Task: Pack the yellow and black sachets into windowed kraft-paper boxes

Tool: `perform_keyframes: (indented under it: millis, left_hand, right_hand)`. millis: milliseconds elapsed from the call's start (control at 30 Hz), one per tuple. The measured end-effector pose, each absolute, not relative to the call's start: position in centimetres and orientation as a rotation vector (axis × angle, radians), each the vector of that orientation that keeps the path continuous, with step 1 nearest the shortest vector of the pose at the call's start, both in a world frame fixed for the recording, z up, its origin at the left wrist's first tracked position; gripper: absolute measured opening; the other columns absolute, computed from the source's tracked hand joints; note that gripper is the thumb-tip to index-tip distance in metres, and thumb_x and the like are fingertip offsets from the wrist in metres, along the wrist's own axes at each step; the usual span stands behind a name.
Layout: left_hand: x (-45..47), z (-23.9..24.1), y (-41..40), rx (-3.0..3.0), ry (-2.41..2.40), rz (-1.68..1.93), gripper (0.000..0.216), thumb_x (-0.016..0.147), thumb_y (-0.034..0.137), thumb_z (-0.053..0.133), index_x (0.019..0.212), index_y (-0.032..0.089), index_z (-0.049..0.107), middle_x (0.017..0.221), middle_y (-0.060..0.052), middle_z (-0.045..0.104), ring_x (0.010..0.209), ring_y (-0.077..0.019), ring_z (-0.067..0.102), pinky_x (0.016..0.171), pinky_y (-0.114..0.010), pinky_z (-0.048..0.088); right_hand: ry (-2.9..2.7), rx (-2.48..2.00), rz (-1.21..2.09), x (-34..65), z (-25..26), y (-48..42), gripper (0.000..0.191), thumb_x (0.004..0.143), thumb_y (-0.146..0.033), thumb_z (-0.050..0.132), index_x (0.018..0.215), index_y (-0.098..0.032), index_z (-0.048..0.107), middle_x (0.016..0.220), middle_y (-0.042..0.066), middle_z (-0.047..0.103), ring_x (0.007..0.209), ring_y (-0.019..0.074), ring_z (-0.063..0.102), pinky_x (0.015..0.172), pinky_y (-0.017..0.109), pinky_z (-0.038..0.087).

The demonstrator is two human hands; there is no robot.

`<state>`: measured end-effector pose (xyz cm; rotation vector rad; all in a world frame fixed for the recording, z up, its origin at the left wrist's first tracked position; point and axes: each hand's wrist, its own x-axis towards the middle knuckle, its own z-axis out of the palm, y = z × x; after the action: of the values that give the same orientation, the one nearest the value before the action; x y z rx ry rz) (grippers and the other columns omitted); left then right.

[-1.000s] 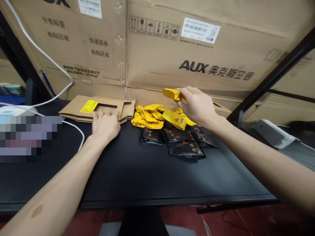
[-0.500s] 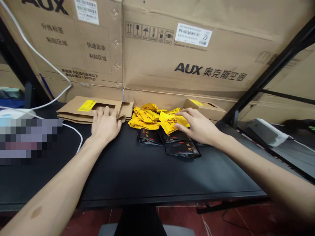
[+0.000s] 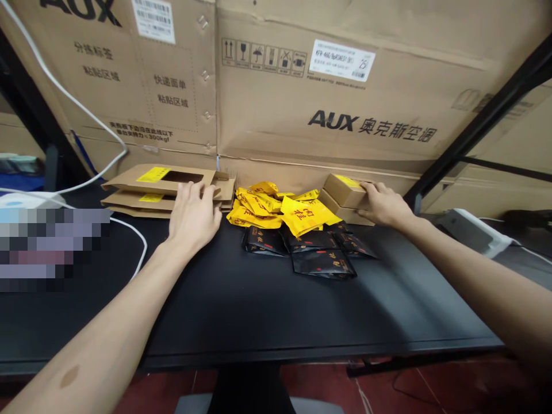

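Backdrop: AUX air-conditioner cartons (image 3: 328,86) | desk: black top (image 3: 388,310) | floor: dark red tile (image 3: 314,382) | frame: black metal (image 3: 487,118)

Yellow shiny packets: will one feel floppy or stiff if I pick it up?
The glossy yellow sachet is probably floppy, since its corners bend. It is likely light, because the piled packets barely squash each other. Its shiny skin may feel slippery.

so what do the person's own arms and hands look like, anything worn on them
Both arms are bare as far as the view shows, with no sleeves. The left hand and right hand show no gloves, rings or watch. The left forearm has one oval mark.
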<state>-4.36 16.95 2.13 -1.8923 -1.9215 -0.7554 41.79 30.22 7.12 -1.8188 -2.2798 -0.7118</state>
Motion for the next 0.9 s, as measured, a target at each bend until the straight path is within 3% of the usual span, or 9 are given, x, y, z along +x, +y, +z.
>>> perform_keyframes:
  millis: [133,267,400,600,700,767,900]
  left_hand:
    - [-4.4,2.1,16.7,-1.857,-1.994,-0.660,0.061,0.091,0.021,0.047,0.148,-0.001,0.055,0.149,-0.029,0.059,0.148,-0.0442,0.048,0.131,-0.062,0.022]
    - [-4.3,2.3,16.3,-1.845,-2.063,-0.564,0.056,0.092,0.024,0.048,0.139,0.001,0.063,0.143,-0.030,0.063,0.140,-0.0450,0.054,0.126,-0.061,0.031]
    - [-4.3,2.0,16.4,-1.841,-2.123,-0.500,0.052,0.091,0.029,0.050,0.133,0.005,0.069,0.141,-0.028,0.064,0.135,-0.0450,0.057,0.116,-0.060,0.043]
    - [-4.6,1.9,16.6,-1.853,-2.125,-0.482,0.050,0.093,0.037,0.054,0.128,0.005,0.071,0.145,-0.029,0.061,0.138,-0.0472,0.054,0.117,-0.061,0.043]
    - [-4.4,2.6,16.5,-1.835,-1.961,-0.781,0.055,0.096,0.043,0.054,0.137,0.008,0.066,0.158,-0.027,0.050,0.152,-0.0457,0.040,0.128,-0.059,0.031]
    - [-3.4,3.2,16.2,-1.888,-1.800,-1.165,0.054,0.096,0.047,0.056,0.138,0.014,0.065,0.157,-0.023,0.053,0.153,-0.0418,0.041,0.130,-0.058,0.030]
    - [0.5,3.6,15.5,-2.207,-1.666,-2.231,0.063,0.093,0.064,0.061,0.138,0.020,0.060,0.143,-0.017,0.066,0.126,-0.0335,0.068,0.109,-0.054,0.055]
  right_hand:
    - [-2.239,-1.800,-0.796,41.8,6.6,28.9,0.072,0.083,-0.040,0.068,0.147,-0.008,0.055,0.133,0.029,0.062,0.115,0.0448,0.063,0.090,0.054,0.053]
    - [-2.185,-1.722,-0.846,40.6,7.3,27.3,0.070,0.084,-0.048,0.067,0.142,-0.009,0.059,0.127,0.027,0.062,0.113,0.0446,0.061,0.090,0.056,0.051]
    - [-2.051,-1.632,-0.876,37.4,8.2,24.9,0.068,0.087,-0.045,0.068,0.146,-0.012,0.056,0.133,0.026,0.061,0.122,0.0436,0.057,0.099,0.059,0.047]
    - [-1.915,-1.345,-0.841,30.5,8.2,20.7,0.067,0.088,-0.038,0.071,0.151,-0.023,0.053,0.148,0.018,0.057,0.139,0.0437,0.048,0.116,0.068,0.035]
    - [-1.947,-1.189,-0.697,27.4,7.6,18.9,0.064,0.091,-0.037,0.068,0.153,-0.030,0.054,0.151,0.014,0.057,0.145,0.0440,0.046,0.123,0.074,0.027]
    - [-1.969,-1.082,-0.599,25.8,6.9,18.1,0.057,0.094,-0.035,0.067,0.150,-0.038,0.057,0.149,0.009,0.061,0.146,0.0412,0.048,0.127,0.074,0.021]
    - [-2.026,-0.882,-0.450,24.2,5.0,17.7,0.041,0.099,-0.034,0.064,0.137,-0.049,0.067,0.139,0.000,0.071,0.144,0.0332,0.054,0.130,0.069,0.025]
